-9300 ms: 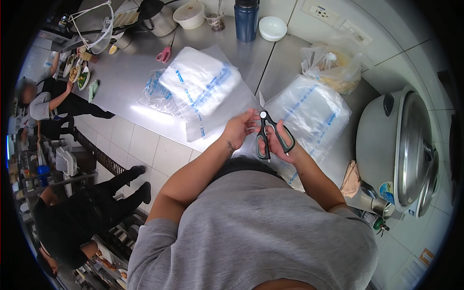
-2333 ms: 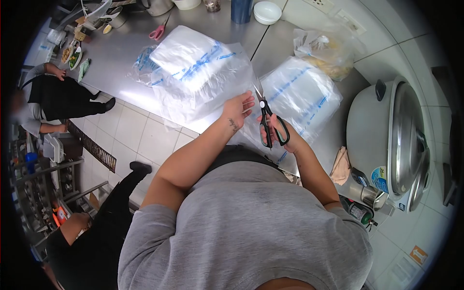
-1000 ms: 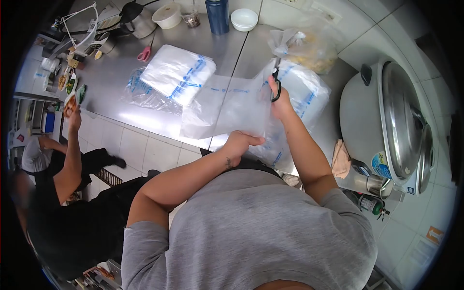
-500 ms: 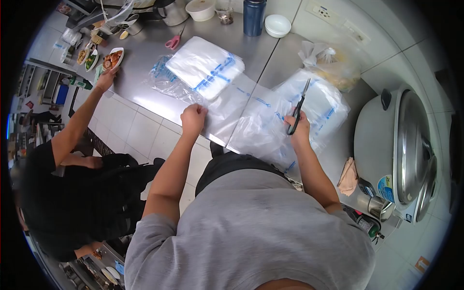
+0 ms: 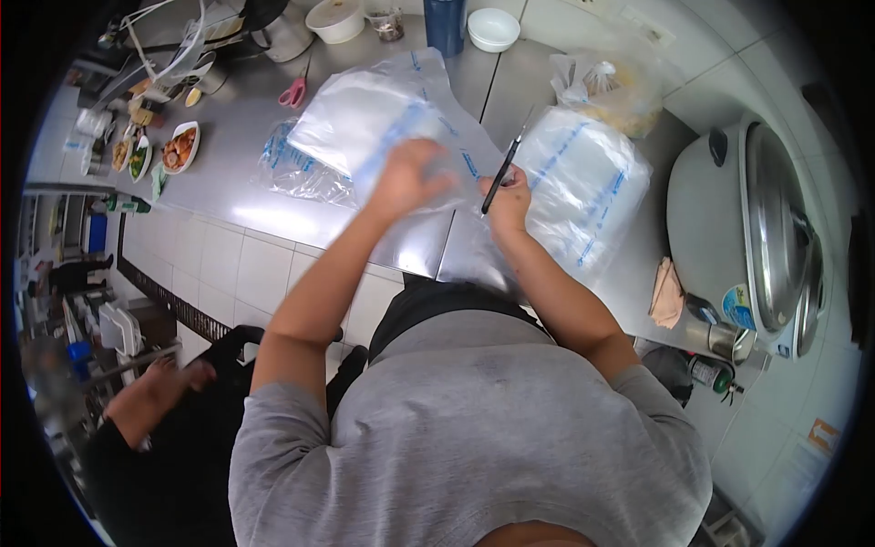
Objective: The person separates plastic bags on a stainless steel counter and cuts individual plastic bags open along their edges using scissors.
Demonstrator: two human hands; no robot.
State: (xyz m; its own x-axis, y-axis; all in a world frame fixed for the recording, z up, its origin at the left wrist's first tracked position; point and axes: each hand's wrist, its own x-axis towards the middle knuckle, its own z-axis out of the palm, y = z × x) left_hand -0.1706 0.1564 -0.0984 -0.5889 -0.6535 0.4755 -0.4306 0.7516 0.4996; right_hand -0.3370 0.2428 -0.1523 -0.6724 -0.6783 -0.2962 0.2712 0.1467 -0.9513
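My right hand (image 5: pixel 509 199) is closed round black-handled scissors (image 5: pixel 501 175), whose blades point up and away from me. Next to it on the right lies a pile of flat clear plastic bags (image 5: pixel 583 182) with blue print. My left hand (image 5: pixel 410 178), blurred by motion, is over the near right side of another pile of plastic bags (image 5: pixel 346 114); its fingers look spread, with nothing visible in them. One loose bag (image 5: pixel 437 87) lies spread across that left pile, its edge reaching toward my right hand. Crumpled clear wrapping (image 5: pixel 301 169) lies beside the left pile.
Pink-handled scissors (image 5: pixel 293 93), a blue tumbler (image 5: pixel 445 27) and white bowls (image 5: pixel 493 30) stand behind. Food dishes (image 5: pixel 180 148) are at left. A tied bag (image 5: pixel 615 96) and a large cooker (image 5: pixel 715 219) are at right. Another person (image 5: pixel 164 456) is at lower left.
My left hand has moved right, over the left pile; my right hand has shifted left with the scissors. A loose bag now covers part of the left pile. The other person's hand has left the dish.
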